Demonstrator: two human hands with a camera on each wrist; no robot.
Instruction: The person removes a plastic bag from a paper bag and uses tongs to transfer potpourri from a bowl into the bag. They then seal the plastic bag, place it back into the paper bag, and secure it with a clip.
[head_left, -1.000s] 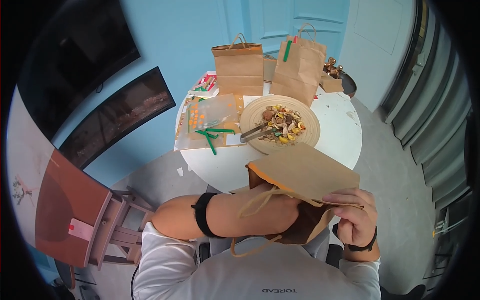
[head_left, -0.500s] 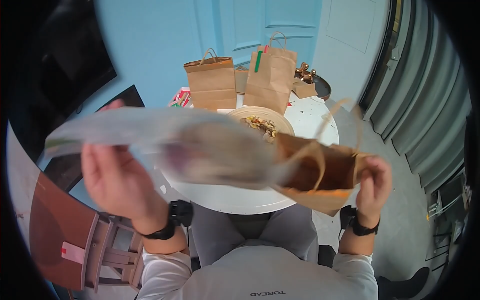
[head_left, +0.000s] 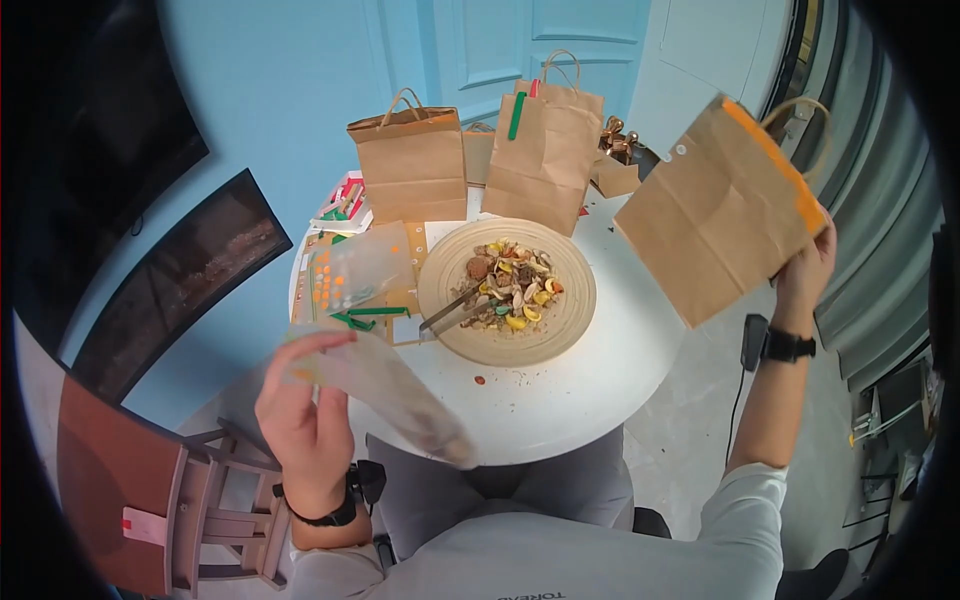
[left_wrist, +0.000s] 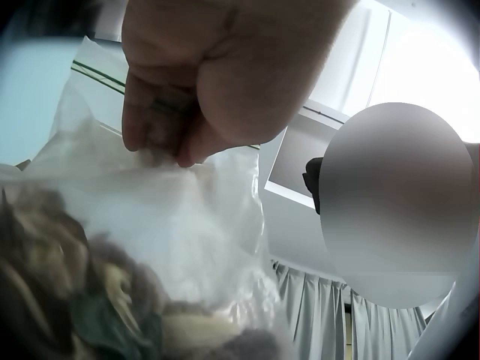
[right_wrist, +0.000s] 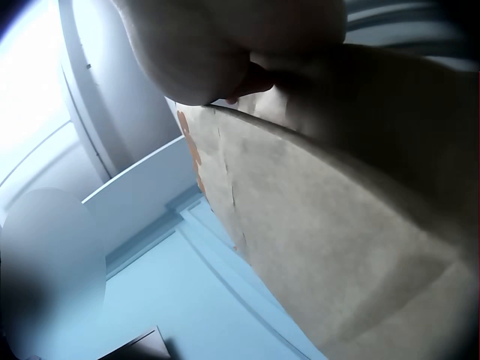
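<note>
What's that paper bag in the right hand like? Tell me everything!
The bag is brown and looks like creased paper. An orange strip runs along its top edge, where a loop handle sticks out. It is tilted, held up in the air by the round table. The right hand grips it near one end of the strip. I can't tell what's inside.

A hand could pass over the right side of the table (head_left: 635, 345), between the plate (head_left: 577, 290) and the raised bag (head_left: 715, 215), or along the near edge, right of the zip bag (head_left: 400, 392). Two standing bags, the left (head_left: 412, 172) and the right (head_left: 545, 165), block the far side. Tongs (head_left: 452, 308) reach the plate's left rim; green clips (head_left: 378, 312) lie beyond it.
</note>
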